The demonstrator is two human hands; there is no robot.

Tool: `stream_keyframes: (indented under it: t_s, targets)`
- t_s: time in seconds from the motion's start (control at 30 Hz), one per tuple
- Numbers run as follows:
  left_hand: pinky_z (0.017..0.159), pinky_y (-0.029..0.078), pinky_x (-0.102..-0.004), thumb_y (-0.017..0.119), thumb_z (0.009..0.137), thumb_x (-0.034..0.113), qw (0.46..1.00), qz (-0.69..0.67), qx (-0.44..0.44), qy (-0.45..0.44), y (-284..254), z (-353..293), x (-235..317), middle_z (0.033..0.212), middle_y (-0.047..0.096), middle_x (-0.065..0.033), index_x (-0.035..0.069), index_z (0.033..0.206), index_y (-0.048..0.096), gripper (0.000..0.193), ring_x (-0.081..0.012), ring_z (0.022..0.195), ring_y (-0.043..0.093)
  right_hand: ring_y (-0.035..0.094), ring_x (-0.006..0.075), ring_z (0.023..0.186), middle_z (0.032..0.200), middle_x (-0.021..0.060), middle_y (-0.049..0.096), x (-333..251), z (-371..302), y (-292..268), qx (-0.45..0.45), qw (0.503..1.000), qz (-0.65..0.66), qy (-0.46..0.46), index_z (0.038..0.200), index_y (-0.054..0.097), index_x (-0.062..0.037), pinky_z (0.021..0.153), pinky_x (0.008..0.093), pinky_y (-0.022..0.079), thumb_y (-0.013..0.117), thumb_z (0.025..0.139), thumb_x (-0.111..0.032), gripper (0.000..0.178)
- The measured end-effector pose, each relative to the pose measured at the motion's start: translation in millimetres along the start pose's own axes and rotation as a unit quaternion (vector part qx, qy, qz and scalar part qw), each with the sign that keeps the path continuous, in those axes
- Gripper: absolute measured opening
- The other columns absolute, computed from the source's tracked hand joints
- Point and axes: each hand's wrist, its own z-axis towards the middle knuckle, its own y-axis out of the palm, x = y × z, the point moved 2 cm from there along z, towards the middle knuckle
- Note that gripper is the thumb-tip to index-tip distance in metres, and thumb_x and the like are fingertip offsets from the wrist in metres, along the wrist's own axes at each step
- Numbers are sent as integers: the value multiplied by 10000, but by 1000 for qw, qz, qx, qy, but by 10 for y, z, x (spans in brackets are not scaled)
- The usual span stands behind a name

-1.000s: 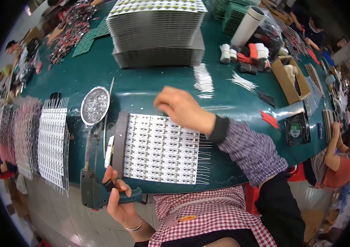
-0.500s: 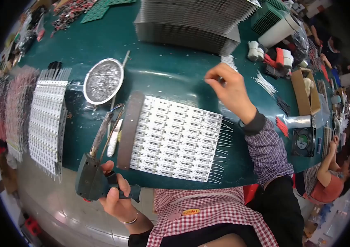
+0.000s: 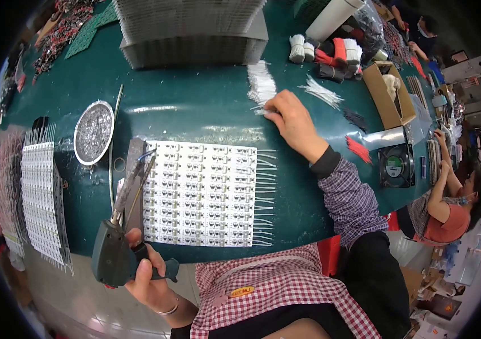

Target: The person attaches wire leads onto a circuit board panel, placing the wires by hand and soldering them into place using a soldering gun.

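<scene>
My left hand [image 3: 151,279] is wrapped round the grip of a dark green soldering gun [image 3: 110,254]. The gun's long barrel slants up, its tip over the left edge of a white circuit board panel [image 3: 201,195]. Short white wires stick out along the panel's right edge, and a dark bar [image 3: 134,158] lies along its left edge. Beyond the panel, my right hand [image 3: 296,127] has thumb and forefinger pinched at the near end of a pile of white wires [image 3: 261,82]. How many wires are between the fingertips is hidden.
A round dish of silvery bits [image 3: 93,133] stands left of the panel. Farther left are stacked wired panels [image 3: 40,198]. A tall stack of boards [image 3: 195,39] is at the back. To the right lie wire bundles, a cardboard box [image 3: 387,96] and a fan [image 3: 396,165]. Co-workers sit at right.
My right hand has reached the white wire pile, its fingers now pinched there. The soldering gun's tip has come over the panel's left edge. The whole view has shifted.
</scene>
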Motion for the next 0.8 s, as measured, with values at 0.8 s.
stream_keyframes:
  t_s: [0.8]
  targets:
    - [446,402,-224,656,777,13,997,18,-46,-52,111,-284,-53,1265,559,-242,-57,1350,446,613,-148,617,513,553,338,876,899,149,557,-497,-344,-183,-17,996,90,6,922,568,6,759,408,455,618,854,9,84]
